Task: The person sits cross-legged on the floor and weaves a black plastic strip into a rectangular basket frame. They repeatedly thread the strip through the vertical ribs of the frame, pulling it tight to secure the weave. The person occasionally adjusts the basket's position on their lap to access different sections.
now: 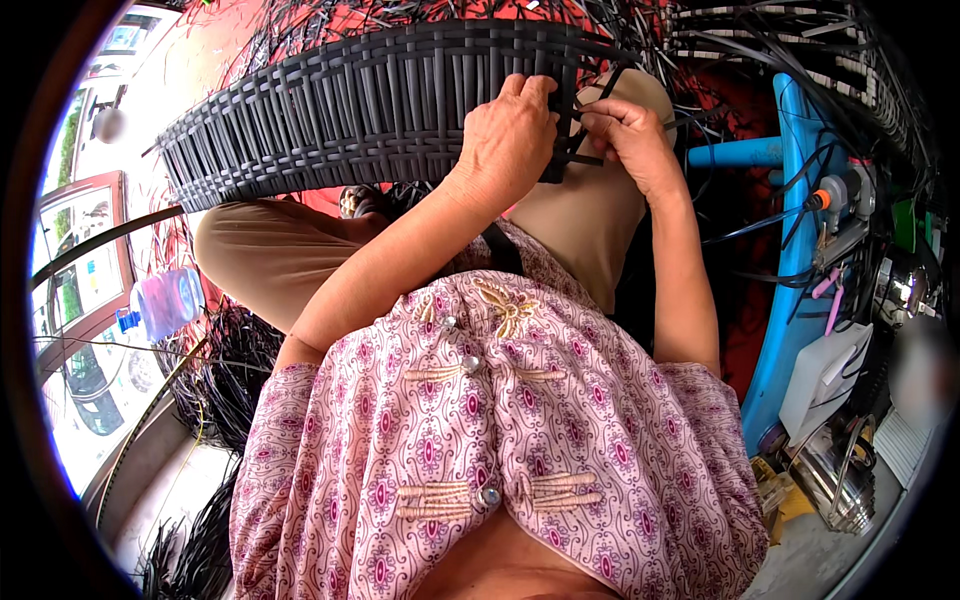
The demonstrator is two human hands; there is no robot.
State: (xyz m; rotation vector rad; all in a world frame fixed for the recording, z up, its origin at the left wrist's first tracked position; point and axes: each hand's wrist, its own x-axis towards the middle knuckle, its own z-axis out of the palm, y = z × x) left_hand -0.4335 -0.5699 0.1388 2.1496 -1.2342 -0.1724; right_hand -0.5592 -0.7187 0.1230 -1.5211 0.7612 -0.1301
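A long, curved panel point(330, 125) woven from flat black strips lies across my lap, its right end over my knee. My left hand point(508, 138) is closed near that right end, its fingers curled against the weave; the fingertips are partly hidden. Just right of it, my right hand point(635, 145) pinches a thin black strip point(588, 108) between thumb and fingers at the panel's edge. Loose strip ends stick out around both hands.
At the right stands a blue plastic stool point(790, 260) with a power tool point(845, 195) and a white box point(822, 385) beside it. A steel kettle-like vessel point(840, 485) is at the lower right. Black strip bundles point(235, 370) lie at the left, near a clear plastic bottle point(165, 303).
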